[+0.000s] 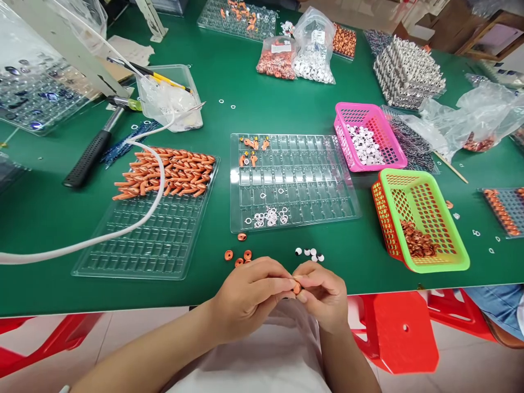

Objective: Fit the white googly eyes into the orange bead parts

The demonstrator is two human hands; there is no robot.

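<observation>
Close to my body, at the table's front edge, my left hand and my right hand meet fingertip to fingertip. Both are closed in a pinch on a small orange round piece, which the fingers partly cover. Several orange discs with a hole lie beyond my left hand. Just past my right hand is a small group of white-and-black round pieces. Beyond them lies a clear compartment tray, with orange assembled parts at its far left and loose white rings at its near left.
A second clear tray at left carries piled orange parts, crossed by a white cable. A hammer lies farther left. At right are a pink basket and a green basket. Bagged parts sit behind.
</observation>
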